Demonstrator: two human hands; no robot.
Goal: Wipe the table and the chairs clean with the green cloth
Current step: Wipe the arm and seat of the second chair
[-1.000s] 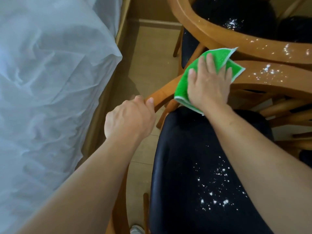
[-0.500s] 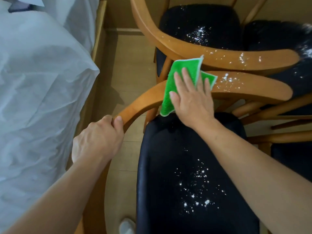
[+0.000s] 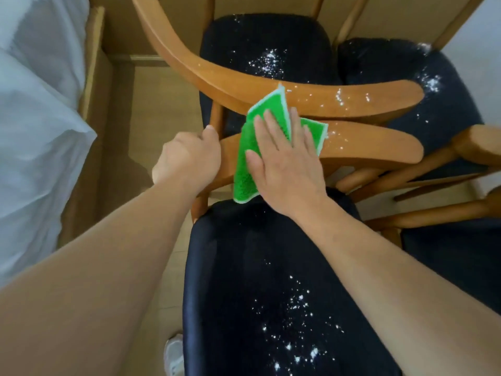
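A: Cloth first: where is the green cloth (image 3: 273, 137) now?

B: Draped over the curved wooden backrest (image 3: 366, 147) of the nearest chair, pinned under the right hand (image 3: 284, 169), whose fingers lie flat and spread on it. A second ago it sat further toward the left end of that rail; it has slid rightward, toward the white powder (image 3: 339, 131) just beside its edge.

A: And the left hand (image 3: 189, 158)?

B: Curled round the rail's left end, gripping it. It has moved up close beside the cloth.

A: So what does that mean for the job?

B: I'd judge the stretch behind the cloth is wiped, but powder remains ahead on this rail, on the next chair's backrest (image 3: 325, 96), and on the dark seat (image 3: 271, 308) below.
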